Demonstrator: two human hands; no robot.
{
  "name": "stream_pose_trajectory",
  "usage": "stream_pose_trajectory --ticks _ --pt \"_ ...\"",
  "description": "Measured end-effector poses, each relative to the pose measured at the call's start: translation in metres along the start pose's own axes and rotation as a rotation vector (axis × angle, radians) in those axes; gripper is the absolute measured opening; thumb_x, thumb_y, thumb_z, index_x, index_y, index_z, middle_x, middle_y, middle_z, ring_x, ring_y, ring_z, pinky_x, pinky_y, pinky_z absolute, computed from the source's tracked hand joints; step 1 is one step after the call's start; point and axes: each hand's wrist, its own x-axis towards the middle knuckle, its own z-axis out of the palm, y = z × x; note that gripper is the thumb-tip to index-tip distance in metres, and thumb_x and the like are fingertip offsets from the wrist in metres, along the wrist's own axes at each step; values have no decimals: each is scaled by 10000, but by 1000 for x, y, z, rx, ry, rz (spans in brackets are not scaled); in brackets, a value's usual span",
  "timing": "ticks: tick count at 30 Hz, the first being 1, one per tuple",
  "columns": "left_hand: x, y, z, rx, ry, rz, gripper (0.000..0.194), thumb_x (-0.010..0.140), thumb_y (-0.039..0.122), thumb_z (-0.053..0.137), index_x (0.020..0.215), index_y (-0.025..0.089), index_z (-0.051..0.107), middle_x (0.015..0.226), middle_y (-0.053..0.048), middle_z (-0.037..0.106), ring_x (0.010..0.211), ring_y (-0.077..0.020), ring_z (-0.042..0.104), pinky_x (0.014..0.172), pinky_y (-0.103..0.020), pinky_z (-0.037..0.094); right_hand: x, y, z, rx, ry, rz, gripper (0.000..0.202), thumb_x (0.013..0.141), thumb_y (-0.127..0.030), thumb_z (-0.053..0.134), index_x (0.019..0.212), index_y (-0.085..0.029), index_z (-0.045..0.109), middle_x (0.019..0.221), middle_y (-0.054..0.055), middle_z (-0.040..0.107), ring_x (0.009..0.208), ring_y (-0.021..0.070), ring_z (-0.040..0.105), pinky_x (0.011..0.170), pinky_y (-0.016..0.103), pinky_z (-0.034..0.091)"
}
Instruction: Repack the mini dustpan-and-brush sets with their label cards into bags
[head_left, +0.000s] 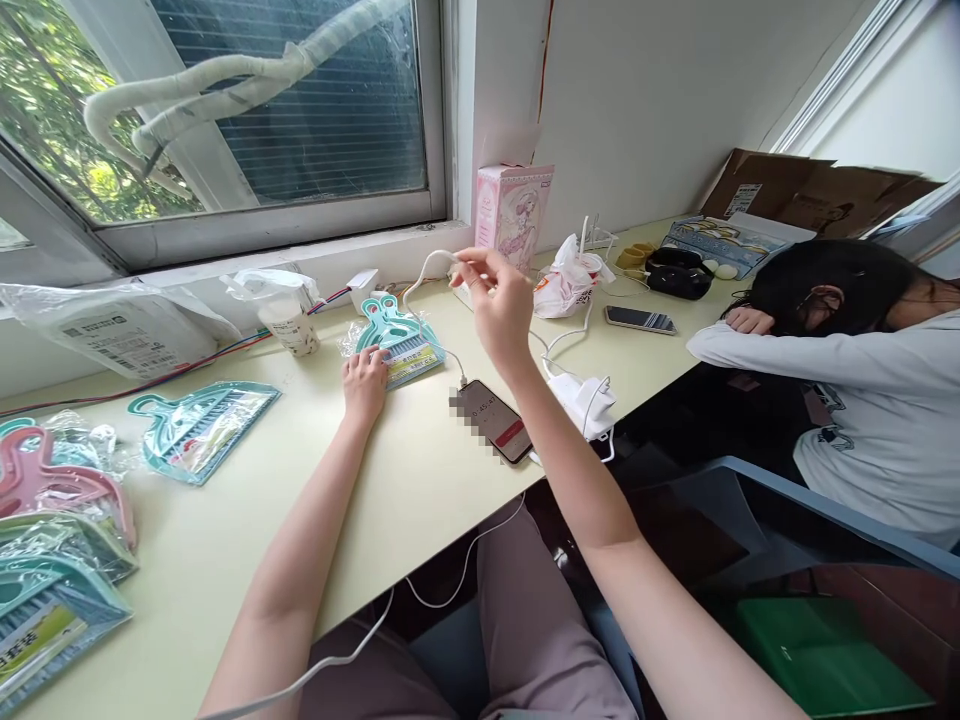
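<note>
My right hand (496, 300) is raised over the table, its thumb and fingers pinched on a white charging cable (429, 262). The cable loops down from it toward a phone (491, 420) lying face up, with a white plug in its top end. My left hand (365, 382) rests on the table with its fingers spread, touching the left edge of a teal dustpan and brush set (405, 345) in clear wrapping. Another wrapped teal dustpan set (206, 428) lies farther left.
Several wrapped dustpans, one of them pink (64, 470), pile up at the left edge. Behind stand a plastic cup (292, 328) and a pink box (514, 215). A white power strip (585, 400) lies right of the phone. A person (862, 350) leans on the table at right.
</note>
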Motion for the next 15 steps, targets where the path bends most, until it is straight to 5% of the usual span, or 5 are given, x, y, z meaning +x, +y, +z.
stream_pose_trajectory --ticks 5,9,13,15 --pt "-4 6 -8 -67 80 -31 353 976 305 415 1230 205 638 1433 -134 547 1372 -332 422 1173 -534 193 24 9 -18 -11 -31 -137 437 1007 -514 394 1109 -188 665 837 0 713 837 105 711 786 244 529" --pt "-7 37 -22 -353 172 54 429 1000 448 367 1283 220 596 1512 -91 473 1459 -287 324 1218 -534 119 34 10 -21 -9 -58 -168 515 984 -596 355 1107 -196 655 848 22 719 820 117 711 731 235 531" --pt "-7 87 -35 -938 -201 188 580 946 574 464 1390 202 487 1394 -155 580 1337 -294 497 1108 -507 370 40 -4 -21 -5 -99 -166 513 969 -633 358 1085 -227 649 867 34 722 844 140 710 744 252 538" --pt "-8 105 -41 -1167 -381 168 553 921 587 516 1269 160 565 1224 -182 676 1176 -296 627 1019 -484 459 43 -14 -23 2 -133 -165 489 977 -622 359 1081 -236 641 867 26 717 858 141 707 773 260 541"
